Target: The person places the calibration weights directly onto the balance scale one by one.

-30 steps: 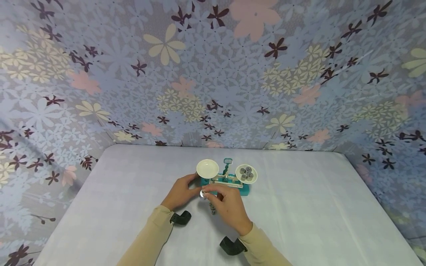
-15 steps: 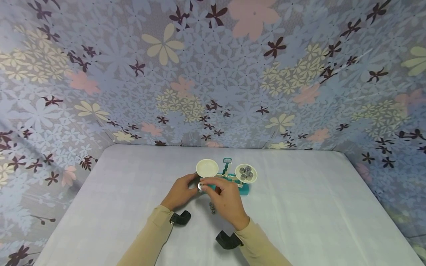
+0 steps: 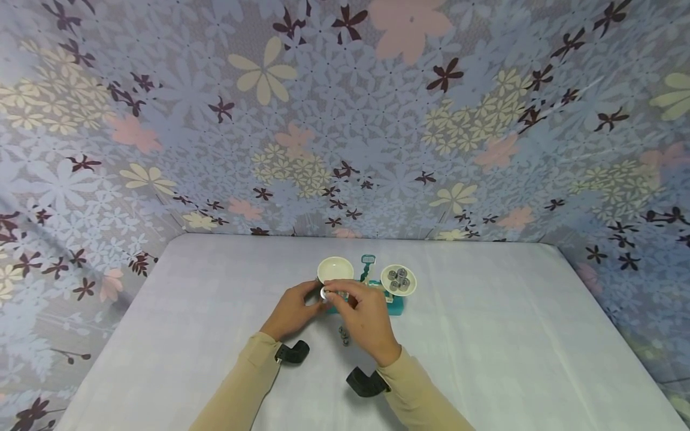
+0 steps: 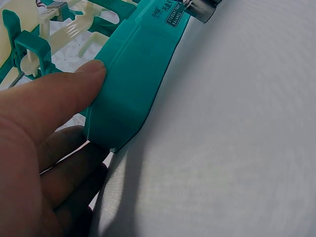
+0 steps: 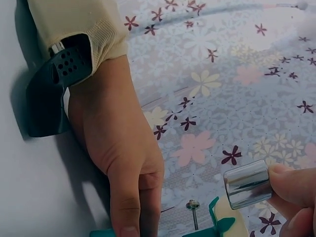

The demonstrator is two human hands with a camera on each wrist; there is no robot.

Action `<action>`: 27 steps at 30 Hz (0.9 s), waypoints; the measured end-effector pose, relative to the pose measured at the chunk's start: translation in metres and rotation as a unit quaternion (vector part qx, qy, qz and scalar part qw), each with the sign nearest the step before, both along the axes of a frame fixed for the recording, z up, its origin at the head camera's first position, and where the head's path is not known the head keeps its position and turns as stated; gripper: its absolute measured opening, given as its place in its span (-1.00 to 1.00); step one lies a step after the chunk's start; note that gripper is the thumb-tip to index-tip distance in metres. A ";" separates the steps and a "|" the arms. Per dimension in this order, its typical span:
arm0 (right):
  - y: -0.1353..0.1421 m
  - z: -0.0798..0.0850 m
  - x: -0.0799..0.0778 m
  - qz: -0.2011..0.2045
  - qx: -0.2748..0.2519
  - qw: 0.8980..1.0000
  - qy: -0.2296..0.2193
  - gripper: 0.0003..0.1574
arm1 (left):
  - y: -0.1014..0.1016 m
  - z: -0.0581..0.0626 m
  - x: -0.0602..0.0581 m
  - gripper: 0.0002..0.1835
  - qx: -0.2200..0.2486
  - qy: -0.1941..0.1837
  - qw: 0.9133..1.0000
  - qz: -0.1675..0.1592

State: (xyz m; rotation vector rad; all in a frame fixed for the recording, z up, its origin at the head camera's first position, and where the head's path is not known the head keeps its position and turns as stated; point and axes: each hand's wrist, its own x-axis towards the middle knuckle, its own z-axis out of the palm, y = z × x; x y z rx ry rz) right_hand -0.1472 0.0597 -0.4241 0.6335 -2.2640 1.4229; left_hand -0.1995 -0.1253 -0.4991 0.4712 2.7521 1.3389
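Observation:
A teal two-pan balance scale stands on the table. My left hand grips its left end; in the left wrist view the thumb presses the teal base and the fingers lie along its end. My right hand pinches a shiny metal cylinder between thumb and fingers, held just in front of the left pan. That white pan shows nothing in it. Several metal weights sit in the right pan.
A few small metal pieces lie in a row on the table before the scale. A white cloth covers the table. Flowered fabric rises behind and at both sides. Each wrist wears a black camera mount.
My right hand has moved up and slightly left with the metal cylinder, closer to the left pan. The left hand stays at the scale's end.

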 end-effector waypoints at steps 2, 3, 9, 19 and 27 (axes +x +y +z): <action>-0.001 0.001 -0.001 -0.004 0.000 1.000 0.000 -0.82 | 0.000 0.000 0.000 -0.37 -0.001 0.001 1.000 -0.004; -0.001 0.001 -0.002 -0.006 0.001 1.000 0.000 -0.83 | 0.000 0.000 0.000 -0.36 -0.001 0.000 1.000 -0.004; -0.003 0.001 -0.005 -0.013 0.004 1.000 0.006 -0.81 | 0.001 0.001 0.000 -0.30 0.002 -0.009 1.000 0.000; -0.004 0.006 -0.006 -0.002 -0.011 1.000 -0.002 -0.80 | 0.001 0.002 0.000 -0.30 0.005 -0.009 1.000 0.003; -0.005 0.007 -0.011 -0.003 -0.032 0.999 0.012 -0.83 | 0.000 0.000 0.000 -0.35 0.008 -0.002 1.000 -0.002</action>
